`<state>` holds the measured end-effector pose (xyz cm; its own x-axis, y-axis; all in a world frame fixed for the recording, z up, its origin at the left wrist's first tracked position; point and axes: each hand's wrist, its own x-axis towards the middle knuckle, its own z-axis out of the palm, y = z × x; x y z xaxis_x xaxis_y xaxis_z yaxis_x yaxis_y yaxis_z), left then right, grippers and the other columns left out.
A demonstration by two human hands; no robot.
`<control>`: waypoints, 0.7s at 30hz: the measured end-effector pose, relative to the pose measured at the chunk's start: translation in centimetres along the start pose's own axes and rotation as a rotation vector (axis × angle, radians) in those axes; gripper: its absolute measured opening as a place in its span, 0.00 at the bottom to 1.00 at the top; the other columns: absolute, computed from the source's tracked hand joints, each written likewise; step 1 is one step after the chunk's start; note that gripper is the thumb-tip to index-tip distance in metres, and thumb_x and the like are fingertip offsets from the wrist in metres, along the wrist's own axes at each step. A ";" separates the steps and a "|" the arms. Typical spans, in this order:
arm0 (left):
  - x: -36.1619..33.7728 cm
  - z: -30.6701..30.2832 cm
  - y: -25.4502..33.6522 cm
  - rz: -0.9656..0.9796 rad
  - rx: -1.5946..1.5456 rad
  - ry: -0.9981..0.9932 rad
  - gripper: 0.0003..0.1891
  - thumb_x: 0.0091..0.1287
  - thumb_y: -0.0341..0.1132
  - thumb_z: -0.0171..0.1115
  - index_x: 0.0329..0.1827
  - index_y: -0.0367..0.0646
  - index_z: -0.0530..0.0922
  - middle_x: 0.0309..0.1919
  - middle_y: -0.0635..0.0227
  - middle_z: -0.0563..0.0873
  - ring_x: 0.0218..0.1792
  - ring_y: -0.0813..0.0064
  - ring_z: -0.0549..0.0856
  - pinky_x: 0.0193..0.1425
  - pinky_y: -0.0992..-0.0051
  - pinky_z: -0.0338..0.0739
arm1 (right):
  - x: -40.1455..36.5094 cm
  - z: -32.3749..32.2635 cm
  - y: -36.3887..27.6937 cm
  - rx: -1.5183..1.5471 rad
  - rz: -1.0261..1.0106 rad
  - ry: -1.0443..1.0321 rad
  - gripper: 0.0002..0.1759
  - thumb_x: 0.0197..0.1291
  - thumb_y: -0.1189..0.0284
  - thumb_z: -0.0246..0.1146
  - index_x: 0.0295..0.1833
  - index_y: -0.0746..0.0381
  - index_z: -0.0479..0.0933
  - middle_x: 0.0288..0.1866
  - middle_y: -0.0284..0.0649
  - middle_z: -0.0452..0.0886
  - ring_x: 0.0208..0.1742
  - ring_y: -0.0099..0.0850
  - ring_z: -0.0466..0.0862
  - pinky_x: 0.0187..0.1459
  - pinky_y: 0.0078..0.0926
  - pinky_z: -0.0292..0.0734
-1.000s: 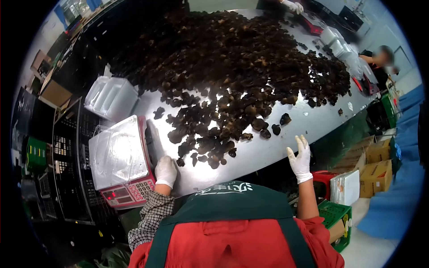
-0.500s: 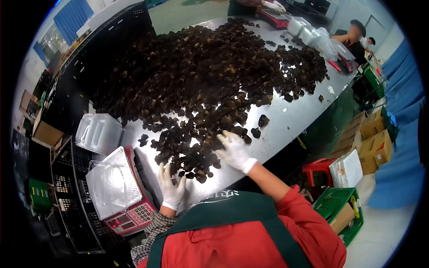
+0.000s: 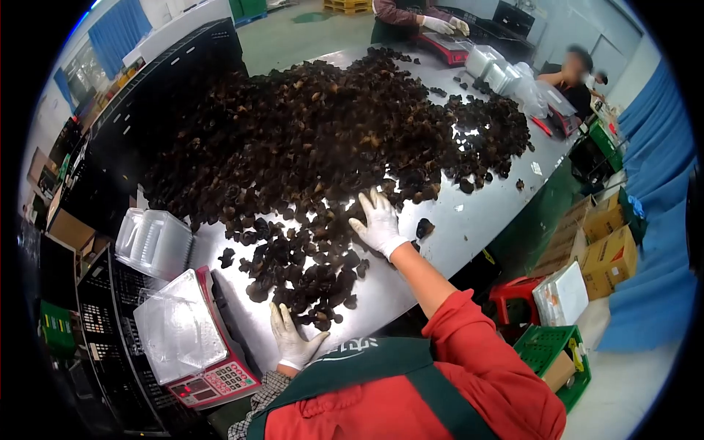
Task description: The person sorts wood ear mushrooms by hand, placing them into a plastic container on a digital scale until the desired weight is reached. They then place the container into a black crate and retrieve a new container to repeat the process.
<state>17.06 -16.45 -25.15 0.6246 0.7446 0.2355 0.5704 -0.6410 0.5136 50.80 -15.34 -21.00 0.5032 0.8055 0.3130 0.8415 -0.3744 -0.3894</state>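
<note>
Dark brown, curled pieces like dried mushrooms (image 3: 293, 139) are heaped over a shiny metal table (image 3: 455, 220). A looser group of them (image 3: 301, 271) lies nearer to me. My left hand (image 3: 295, 342), in a white glove, rests at the near edge of that group, thumb and fingers apart. Farther out, my right hand (image 3: 379, 224), also white-gloved, lies at the right side of the pieces with its fingers spread and nothing in its grip. At the left a red and white scale (image 3: 213, 385) carries a clear plastic tray (image 3: 180, 330).
Stacked clear trays (image 3: 154, 242) stand behind the scale, beside black crates (image 3: 110, 323). Across the table, a person's gloved hands (image 3: 444, 26) are near another red scale (image 3: 449, 50). Another person (image 3: 572, 77) is at the far right. A red stool (image 3: 513, 299) and green crate (image 3: 550, 352) stand right.
My right hand has moved farther out over the pieces and its fingers have spread. My left hand sits lower in view, at the near edge of the loose pieces. The view has shifted slightly.
</note>
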 end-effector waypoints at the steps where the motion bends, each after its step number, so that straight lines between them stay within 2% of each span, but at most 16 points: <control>1: 0.1 -0.2 0.2 -0.002 0.012 -0.014 0.66 0.39 0.53 0.80 0.75 0.36 0.42 0.72 0.38 0.46 0.73 0.40 0.50 0.74 0.51 0.48 | -0.3 0.3 -0.4 0.065 0.040 -0.160 0.33 0.60 0.53 0.58 0.65 0.62 0.67 0.69 0.55 0.63 0.70 0.50 0.63 0.69 0.45 0.58; 2: 0.0 -0.1 -0.1 0.007 0.005 -0.005 0.66 0.39 0.52 0.80 0.75 0.36 0.43 0.72 0.37 0.46 0.73 0.40 0.50 0.74 0.51 0.48 | -1.2 0.9 -1.0 0.090 -0.082 -0.268 0.31 0.60 0.54 0.59 0.62 0.61 0.69 0.67 0.55 0.66 0.68 0.50 0.66 0.66 0.47 0.62; 4: -0.1 0.2 -0.2 -0.009 -0.020 0.009 0.66 0.38 0.50 0.81 0.75 0.36 0.44 0.72 0.37 0.47 0.72 0.40 0.51 0.74 0.50 0.49 | -3.9 -0.4 -3.2 0.163 -0.340 -0.140 0.28 0.56 0.57 0.63 0.58 0.62 0.74 0.57 0.51 0.76 0.58 0.48 0.75 0.61 0.43 0.69; 6: 0.1 0.3 -0.2 0.006 -0.026 0.031 0.65 0.38 0.49 0.81 0.75 0.36 0.45 0.72 0.37 0.49 0.72 0.40 0.53 0.74 0.51 0.49 | -3.7 -2.2 -3.6 0.364 -0.412 -0.155 0.23 0.57 0.62 0.63 0.56 0.61 0.75 0.53 0.48 0.79 0.54 0.46 0.78 0.57 0.39 0.73; 8: 0.3 0.2 -0.2 0.016 -0.026 0.028 0.64 0.38 0.48 0.81 0.75 0.36 0.46 0.71 0.37 0.51 0.72 0.41 0.54 0.74 0.51 0.49 | -1.6 -4.5 -2.3 0.534 -0.286 -0.133 0.17 0.56 0.69 0.66 0.51 0.61 0.79 0.51 0.46 0.80 0.50 0.40 0.81 0.51 0.34 0.77; 10: 0.1 0.3 -0.5 0.001 -0.034 0.034 0.64 0.38 0.47 0.81 0.75 0.36 0.47 0.71 0.37 0.52 0.72 0.41 0.54 0.74 0.51 0.50 | 2.1 -2.7 2.2 0.659 0.008 -0.084 0.12 0.57 0.72 0.64 0.47 0.61 0.80 0.45 0.45 0.80 0.43 0.41 0.83 0.44 0.33 0.80; 11: 0.1 0.4 -0.6 -0.005 -0.037 0.041 0.64 0.38 0.47 0.81 0.75 0.37 0.47 0.71 0.37 0.52 0.72 0.41 0.54 0.74 0.51 0.51 | 4.2 -3.0 4.3 0.369 -0.113 0.063 0.12 0.57 0.74 0.62 0.47 0.58 0.80 0.44 0.44 0.80 0.43 0.42 0.83 0.44 0.35 0.80; 12: 0.1 0.4 -0.4 -0.021 -0.038 0.034 0.63 0.38 0.46 0.81 0.75 0.37 0.47 0.71 0.37 0.52 0.72 0.41 0.54 0.74 0.51 0.51 | 5.9 -2.7 6.6 0.112 -0.133 0.046 0.13 0.56 0.76 0.59 0.48 0.56 0.80 0.46 0.44 0.79 0.43 0.43 0.82 0.44 0.37 0.79; 14: 0.1 0.2 -0.1 -0.059 -0.032 0.018 0.63 0.37 0.46 0.81 0.75 0.36 0.48 0.71 0.37 0.53 0.72 0.41 0.54 0.74 0.52 0.52 | 8.4 -1.4 9.6 -0.172 0.010 -0.201 0.14 0.55 0.77 0.58 0.48 0.55 0.80 0.48 0.43 0.78 0.46 0.43 0.82 0.46 0.38 0.79; 16: 0.0 0.0 0.1 -0.075 -0.030 0.023 0.63 0.38 0.45 0.81 0.75 0.37 0.48 0.71 0.38 0.53 0.72 0.41 0.55 0.74 0.52 0.53 | 9.3 0.4 11.9 -0.302 -0.057 -0.279 0.12 0.55 0.75 0.59 0.46 0.57 0.80 0.48 0.43 0.79 0.46 0.44 0.81 0.47 0.37 0.78; 19: 0.1 0.2 0.0 -0.093 -0.035 0.028 0.63 0.38 0.45 0.81 0.75 0.37 0.49 0.72 0.38 0.53 0.72 0.42 0.55 0.74 0.53 0.53 | 9.6 -0.2 12.0 0.064 -0.058 -0.105 0.10 0.58 0.70 0.59 0.44 0.57 0.79 0.45 0.42 0.78 0.46 0.42 0.81 0.47 0.38 0.77; 21: 0.1 0.4 0.0 -0.084 -0.027 0.023 0.63 0.38 0.45 0.81 0.75 0.37 0.48 0.71 0.38 0.53 0.72 0.42 0.55 0.74 0.53 0.52 | 8.9 -3.0 12.2 0.183 -0.068 0.063 0.08 0.59 0.70 0.59 0.42 0.58 0.79 0.44 0.41 0.79 0.45 0.42 0.81 0.47 0.36 0.77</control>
<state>17.29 -16.45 -25.45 0.5623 0.7999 0.2098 0.6056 -0.5710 0.5542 66.15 -14.11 -20.31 0.4626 0.7937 0.3950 0.8269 -0.2256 -0.5151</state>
